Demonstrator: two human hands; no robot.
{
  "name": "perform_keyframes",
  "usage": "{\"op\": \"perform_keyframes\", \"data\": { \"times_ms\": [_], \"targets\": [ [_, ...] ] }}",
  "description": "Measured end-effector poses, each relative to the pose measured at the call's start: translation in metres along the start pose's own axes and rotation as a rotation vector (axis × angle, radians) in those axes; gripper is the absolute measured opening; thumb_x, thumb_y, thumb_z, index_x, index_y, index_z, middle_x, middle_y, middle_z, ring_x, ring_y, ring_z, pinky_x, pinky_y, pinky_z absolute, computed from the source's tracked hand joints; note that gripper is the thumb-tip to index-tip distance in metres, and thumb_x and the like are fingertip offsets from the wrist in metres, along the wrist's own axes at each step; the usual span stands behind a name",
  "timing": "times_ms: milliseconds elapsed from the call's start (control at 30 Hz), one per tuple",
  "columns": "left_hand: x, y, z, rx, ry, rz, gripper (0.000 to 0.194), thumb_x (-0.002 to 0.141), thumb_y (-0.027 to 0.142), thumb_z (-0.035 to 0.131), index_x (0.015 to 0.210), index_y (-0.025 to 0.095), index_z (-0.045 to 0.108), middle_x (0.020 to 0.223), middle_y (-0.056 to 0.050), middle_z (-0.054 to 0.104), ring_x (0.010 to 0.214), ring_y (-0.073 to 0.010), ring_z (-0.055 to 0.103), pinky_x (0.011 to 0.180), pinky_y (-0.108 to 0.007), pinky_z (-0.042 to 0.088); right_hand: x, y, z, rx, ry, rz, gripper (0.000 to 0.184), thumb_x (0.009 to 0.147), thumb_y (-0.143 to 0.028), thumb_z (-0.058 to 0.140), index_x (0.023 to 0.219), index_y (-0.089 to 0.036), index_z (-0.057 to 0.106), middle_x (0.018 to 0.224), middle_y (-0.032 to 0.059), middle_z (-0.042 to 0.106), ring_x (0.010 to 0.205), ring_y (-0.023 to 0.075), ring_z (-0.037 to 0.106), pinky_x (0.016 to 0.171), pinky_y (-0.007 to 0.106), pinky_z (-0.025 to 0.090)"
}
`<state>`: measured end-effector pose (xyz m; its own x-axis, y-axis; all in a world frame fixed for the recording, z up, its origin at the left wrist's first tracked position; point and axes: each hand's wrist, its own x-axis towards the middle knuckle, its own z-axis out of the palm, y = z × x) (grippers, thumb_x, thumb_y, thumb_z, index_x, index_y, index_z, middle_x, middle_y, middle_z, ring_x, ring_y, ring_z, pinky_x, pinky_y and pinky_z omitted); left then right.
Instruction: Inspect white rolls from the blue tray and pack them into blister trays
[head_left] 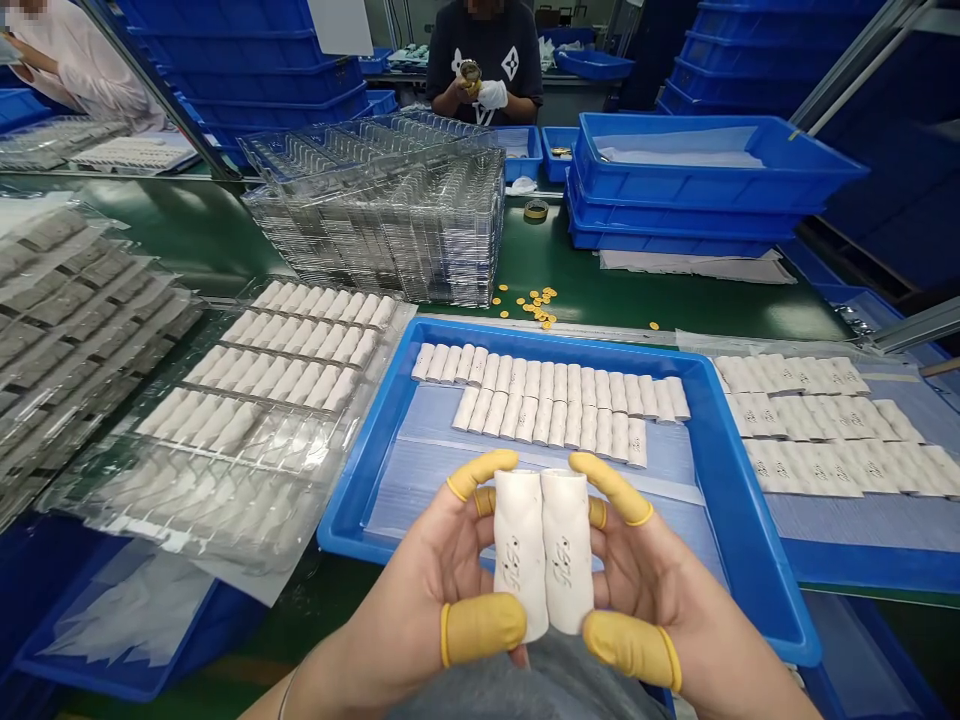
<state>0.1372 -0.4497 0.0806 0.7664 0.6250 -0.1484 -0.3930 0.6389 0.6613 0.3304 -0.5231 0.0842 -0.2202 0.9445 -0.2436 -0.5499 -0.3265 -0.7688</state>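
Two white lighter-shaped sleeves with black script print stand side by side, held up over the front of a blue tray [352, 440]. My left hand [442, 560], with yellow finger cots on thumb and fingertip, is closed on the left white printed sleeve [519, 550]. Closed on the right white printed sleeve [566, 550] is my right hand [637, 570], also in yellow cots. The sleeves touch along their inner edges. Behind them, two rows of similar white sleeves [555, 380] lie on the tray's pale lining.
Left of the tray is a clear plastic blister tray [300, 500] partly filled with white pieces. Stacked clear trays [382, 220] and blue bins [690, 190] stand behind, with yellow cots [536, 305] scattered between. More sleeves [840, 420] lie at right. A person [484, 60] works opposite.
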Motion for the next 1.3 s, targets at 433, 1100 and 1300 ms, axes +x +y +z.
{"op": "perform_keyframes", "data": {
  "times_ms": [433,1100,1300],
  "targets": [
    [-0.001,-0.004,-0.002,0.002,-0.018,0.011,0.058,0.084,0.021,0.077,0.134,0.04,0.055,0.118,-0.004,0.063,0.078,-0.0098,0.067,0.063,-0.019,0.061,0.002,0.004,0.003,0.013,0.041,-0.02,0.067,0.084,-0.033,0.083,0.14,-0.05,0.049,0.124,0.003,0.062,0.1,0.0213,0.07,0.079,0.034,0.058],
    [-0.001,-0.006,-0.001,0.09,0.004,0.058,0.055,0.085,0.027,0.076,0.134,0.042,0.056,0.113,-0.003,0.06,0.079,-0.0112,0.064,0.067,-0.023,0.056,-0.003,0.006,0.004,-0.056,0.111,-0.032,0.056,0.088,-0.038,0.077,0.137,-0.047,0.052,0.119,0.0029,0.063,0.09,0.0206,0.066,0.077,0.036,0.056],
    [-0.002,-0.011,-0.004,0.138,-0.014,0.04,0.055,0.088,0.021,0.073,0.134,0.044,0.055,0.111,-0.002,0.058,0.082,-0.012,0.064,0.07,-0.024,0.054,0.007,0.009,0.002,-0.096,0.179,-0.127,0.031,0.092,-0.043,0.072,0.122,-0.039,0.063,0.091,-0.0012,0.064,0.078,0.0152,0.062,0.067,0.025,0.054]
  ]
}}
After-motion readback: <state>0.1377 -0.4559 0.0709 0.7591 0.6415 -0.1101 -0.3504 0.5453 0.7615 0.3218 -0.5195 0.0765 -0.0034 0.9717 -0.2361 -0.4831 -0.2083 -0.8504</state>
